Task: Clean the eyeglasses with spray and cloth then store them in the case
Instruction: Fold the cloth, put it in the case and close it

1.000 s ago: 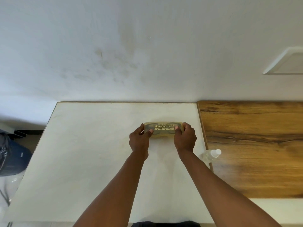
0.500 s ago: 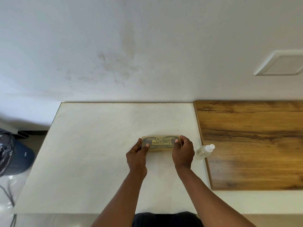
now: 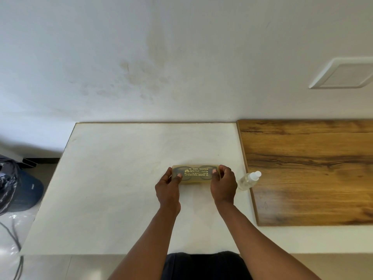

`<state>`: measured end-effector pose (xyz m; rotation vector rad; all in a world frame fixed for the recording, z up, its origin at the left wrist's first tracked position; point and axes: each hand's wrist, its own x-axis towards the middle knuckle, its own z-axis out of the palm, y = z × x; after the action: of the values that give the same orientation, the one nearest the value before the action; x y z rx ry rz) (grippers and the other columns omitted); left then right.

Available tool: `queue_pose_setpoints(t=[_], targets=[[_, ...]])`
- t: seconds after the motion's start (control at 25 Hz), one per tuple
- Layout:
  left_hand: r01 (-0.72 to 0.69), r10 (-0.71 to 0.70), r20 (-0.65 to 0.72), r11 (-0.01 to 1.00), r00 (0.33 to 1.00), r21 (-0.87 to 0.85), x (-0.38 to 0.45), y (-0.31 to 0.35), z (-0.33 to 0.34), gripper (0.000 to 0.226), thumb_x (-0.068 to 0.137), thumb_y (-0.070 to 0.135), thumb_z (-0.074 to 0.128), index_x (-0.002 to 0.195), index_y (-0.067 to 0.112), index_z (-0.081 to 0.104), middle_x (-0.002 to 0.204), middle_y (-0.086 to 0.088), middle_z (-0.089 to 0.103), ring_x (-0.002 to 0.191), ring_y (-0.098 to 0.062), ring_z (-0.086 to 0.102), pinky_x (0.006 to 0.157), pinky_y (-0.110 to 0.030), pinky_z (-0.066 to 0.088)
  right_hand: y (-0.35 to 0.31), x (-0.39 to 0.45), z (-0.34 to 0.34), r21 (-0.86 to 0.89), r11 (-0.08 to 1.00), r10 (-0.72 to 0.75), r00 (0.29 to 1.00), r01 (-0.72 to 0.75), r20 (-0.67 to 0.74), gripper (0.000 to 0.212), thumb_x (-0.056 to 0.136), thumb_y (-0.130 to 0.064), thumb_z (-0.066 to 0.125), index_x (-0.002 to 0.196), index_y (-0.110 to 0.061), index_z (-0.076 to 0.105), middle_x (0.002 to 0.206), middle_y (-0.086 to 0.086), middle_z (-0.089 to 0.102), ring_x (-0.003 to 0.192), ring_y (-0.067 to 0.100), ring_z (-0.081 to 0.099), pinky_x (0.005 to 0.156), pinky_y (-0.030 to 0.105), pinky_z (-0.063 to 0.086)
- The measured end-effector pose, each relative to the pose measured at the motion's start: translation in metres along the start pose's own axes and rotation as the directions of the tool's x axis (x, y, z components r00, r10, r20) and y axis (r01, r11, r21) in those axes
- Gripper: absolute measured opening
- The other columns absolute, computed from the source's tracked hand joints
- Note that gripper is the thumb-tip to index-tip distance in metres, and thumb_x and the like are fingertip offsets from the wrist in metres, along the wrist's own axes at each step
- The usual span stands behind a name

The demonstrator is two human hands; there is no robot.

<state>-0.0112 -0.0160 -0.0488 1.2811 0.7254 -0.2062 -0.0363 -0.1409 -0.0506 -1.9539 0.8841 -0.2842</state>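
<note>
A translucent yellowish eyeglass case with gold lettering lies on the white table. The dark frame of the eyeglasses shows faintly through its lid, so the glasses sit inside. My left hand grips the case's left end and my right hand grips its right end, thumbs on top. A small clear spray bottle with a white cap lies on its side just right of my right hand, at the seam of the two surfaces. No cloth is in view.
A wooden board covers the table's right part. The wall runs along the table's far edge. On the floor at the left stand a dark bag and a blue object, with a cable near the corner.
The view has shifted, so the case and both hands sit lower in the frame. The case has stayed on the table, held at both ends throughout.
</note>
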Motion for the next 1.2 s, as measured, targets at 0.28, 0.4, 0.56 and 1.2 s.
queue_pose_setpoints(t=[0.28, 0.4, 0.56, 1.2], targets=[[-0.015, 0.095, -0.352, 0.975, 0.931, 0.222, -0.014, 0.006, -0.003, 0.016, 0.087, 0.016, 0.059, 0.101, 0.009, 0.062, 0.096, -0.001, 0.061, 0.089, -0.016, 0.052, 0.088, -0.027, 0.039, 0.007, -0.016, -0.006, -0.147, 0.937, -0.33, 0.941, 0.317, -0.071, 0.027, 0.09, -0.008, 0.051, 0.115, 0.002, 0.055, 0.111, 0.021, 0.057, 0.104, 0.035, 0.052, 0.088, 0.033, 0.04], [-0.112, 0.247, -0.298, 0.907, 0.922, 0.406, -0.032, -0.002, -0.004, 0.021, 0.093, 0.023, 0.049, 0.079, 0.007, 0.053, 0.076, -0.007, 0.058, 0.074, -0.024, 0.049, 0.073, -0.029, 0.037, 0.017, -0.028, -0.015, -0.206, 0.911, -0.377, 0.924, 0.357, -0.067, 0.026, 0.09, -0.021, 0.043, 0.096, -0.005, 0.062, 0.09, 0.014, 0.061, 0.082, 0.03, 0.055, 0.071, 0.037, 0.048], [-0.368, 0.364, 0.129, 0.728, 0.922, 0.578, -0.057, -0.023, 0.006, 0.037, 0.095, 0.027, 0.046, 0.067, 0.002, 0.05, 0.062, -0.012, 0.057, 0.061, -0.025, 0.05, 0.056, -0.031, 0.034, 0.041, -0.039, -0.033, -0.189, 0.938, -0.297, 0.955, 0.292, -0.002, 0.021, 0.091, -0.022, 0.05, 0.081, -0.007, 0.062, 0.074, 0.006, 0.063, 0.071, 0.022, 0.056, 0.058, 0.021, 0.039], [-0.515, 0.106, 0.621, 0.674, 0.776, 0.529, -0.086, -0.026, 0.101, 0.038, 0.09, 0.013, 0.057, 0.128, 0.016, 0.055, 0.126, -0.008, 0.061, 0.114, -0.018, 0.057, 0.093, -0.018, 0.038, 0.047, -0.006, -0.083, 0.115, 0.977, -0.157, 0.968, 0.181, -0.195, 0.029, 0.092, -0.001, 0.046, 0.121, -0.001, 0.054, 0.117, 0.014, 0.06, 0.106, 0.018, 0.052, 0.086, 0.022, 0.042]])
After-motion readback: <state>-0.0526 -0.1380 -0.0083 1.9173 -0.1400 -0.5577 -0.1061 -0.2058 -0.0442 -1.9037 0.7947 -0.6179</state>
